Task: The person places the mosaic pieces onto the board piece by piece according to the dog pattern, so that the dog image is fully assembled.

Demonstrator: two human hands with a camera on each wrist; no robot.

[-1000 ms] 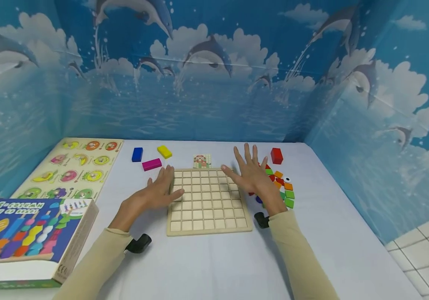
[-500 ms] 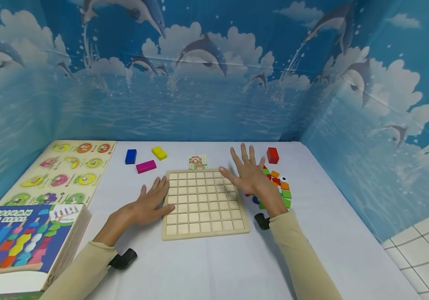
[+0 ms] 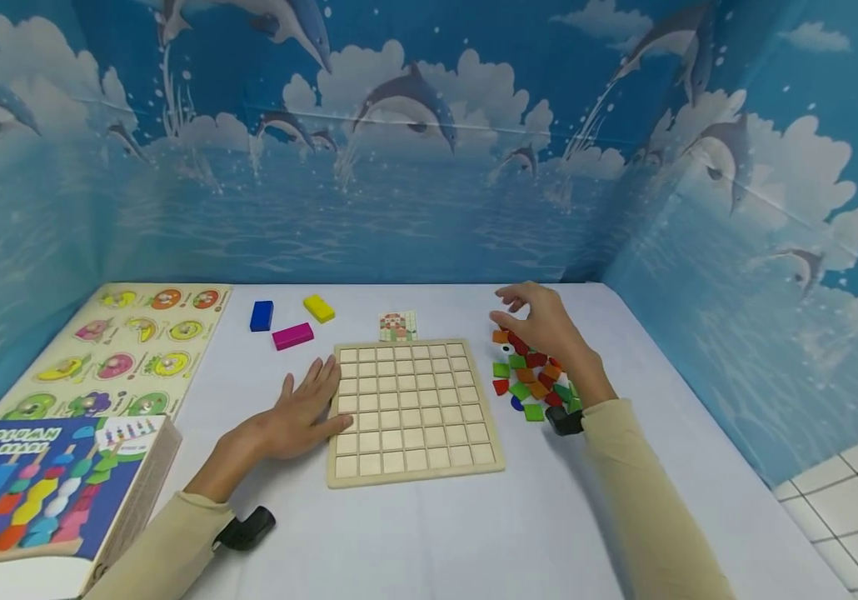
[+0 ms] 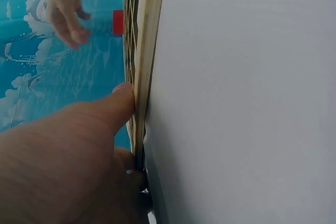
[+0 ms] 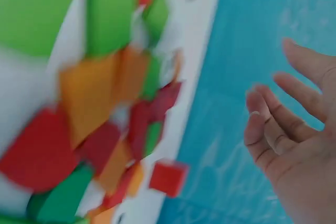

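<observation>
A wooden grid board (image 3: 414, 408) with bare square cells lies flat on the white table. My left hand (image 3: 307, 402) lies flat beside it, fingers straight and touching its left edge. In the left wrist view the thumb (image 4: 122, 97) presses against the board's rim (image 4: 148, 35). My right hand (image 3: 522, 318) hovers over a pile of coloured tiles (image 3: 530, 379) right of the board, fingers loosely bent and holding nothing. The right wrist view shows the blurred tiles (image 5: 105, 98), a red block (image 5: 168, 178) and the relaxed fingers (image 5: 273, 124).
A blue block (image 3: 261, 315), a yellow block (image 3: 319, 307) and a magenta block (image 3: 292, 336) lie behind the board's left corner. A small pattern card (image 3: 397, 326) sits behind the board. A peg puzzle (image 3: 129, 350) and a toy box (image 3: 39, 492) fill the left. Blue dolphin walls enclose the table.
My right hand has moved right, off the board's far right corner to above the tile pile, and its fingers have bent. The left hand has stayed at the board's left edge.
</observation>
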